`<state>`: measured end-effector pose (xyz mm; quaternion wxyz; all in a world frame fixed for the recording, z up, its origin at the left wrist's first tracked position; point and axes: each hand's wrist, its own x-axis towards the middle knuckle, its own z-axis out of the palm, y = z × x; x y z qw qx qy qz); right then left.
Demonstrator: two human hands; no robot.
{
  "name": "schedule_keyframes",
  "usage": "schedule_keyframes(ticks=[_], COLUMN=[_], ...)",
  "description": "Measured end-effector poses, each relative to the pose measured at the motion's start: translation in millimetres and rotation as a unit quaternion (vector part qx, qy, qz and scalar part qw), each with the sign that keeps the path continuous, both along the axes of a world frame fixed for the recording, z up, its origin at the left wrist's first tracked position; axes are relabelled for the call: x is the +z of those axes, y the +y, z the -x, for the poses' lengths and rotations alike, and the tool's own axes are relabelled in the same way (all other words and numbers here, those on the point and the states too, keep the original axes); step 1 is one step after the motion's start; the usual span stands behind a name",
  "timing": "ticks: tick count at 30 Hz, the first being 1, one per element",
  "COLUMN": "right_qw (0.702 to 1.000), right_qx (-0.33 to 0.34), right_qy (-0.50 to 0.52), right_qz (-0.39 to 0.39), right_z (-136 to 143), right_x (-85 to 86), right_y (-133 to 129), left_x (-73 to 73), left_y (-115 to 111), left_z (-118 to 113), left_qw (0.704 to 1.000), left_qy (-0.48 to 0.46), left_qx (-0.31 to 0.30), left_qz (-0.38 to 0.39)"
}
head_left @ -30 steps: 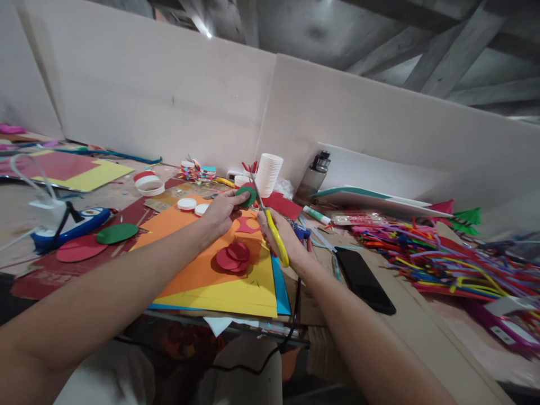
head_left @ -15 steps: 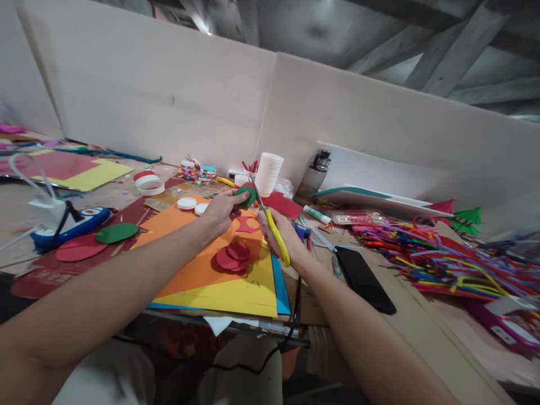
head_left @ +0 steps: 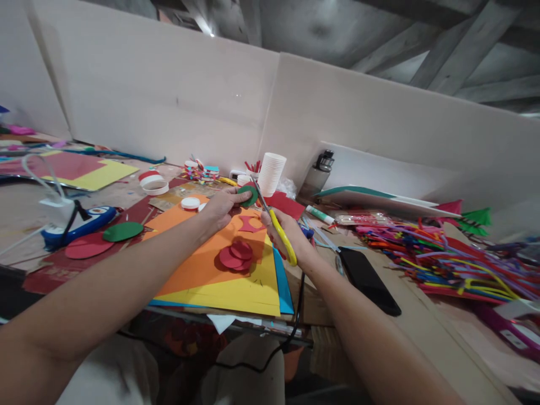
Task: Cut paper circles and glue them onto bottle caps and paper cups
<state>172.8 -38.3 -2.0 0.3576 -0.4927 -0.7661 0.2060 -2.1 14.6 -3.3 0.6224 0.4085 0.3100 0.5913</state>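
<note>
My left hand (head_left: 222, 208) pinches a green paper circle (head_left: 248, 195) between thumb and fingers. Yellow-handled scissors (head_left: 282, 235) are gripped in my right hand (head_left: 291, 233), their blades pointing up and away beside the right edge of the circle. Whether the blades touch the paper I cannot tell. Below the hands, several small red paper circles (head_left: 236, 256) lie in a loose pile on orange paper (head_left: 185, 275). A red paper scrap with rounded cut-outs (head_left: 252, 224) rests between my hands.
Stacked white paper cups (head_left: 272, 174) stand behind the scissors. A black phone (head_left: 369, 281), a glue stick (head_left: 319, 215) and a heap of coloured pipe cleaners (head_left: 439, 259) lie to the right. On the left are larger green (head_left: 122, 231) and red paper ovals (head_left: 88, 246).
The view has shifted slightly, so everything appears a little further right. Both hands keep hold of the green circle and the scissors, in nearly the same pose.
</note>
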Motion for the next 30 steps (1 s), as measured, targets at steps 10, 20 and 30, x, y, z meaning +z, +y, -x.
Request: schedule_keyframes(ticks=[10, 20, 30], right_qw=[0.999, 0.998, 0.998], right_qx=[0.005, 0.015, 0.018], right_qy=[-0.038, -0.045, -0.063], right_qz=[-0.032, -0.027, -0.013], right_z=[-3.4, -4.8, -6.2], right_x=[-1.7, 6.5, 6.3], right_y=[3.2, -2.8, -3.4], left_x=[-4.7, 3.6, 2.2], left_y=[2.6, 4.7, 8.8], left_z=[-1.2, 10.1, 17.5], left_qw=[0.998, 0.993, 0.982], left_qy=[0.05, 0.106, 0.158], left_qx=[-0.026, -0.025, -0.054], left_qz=[-0.039, -0.052, -0.092])
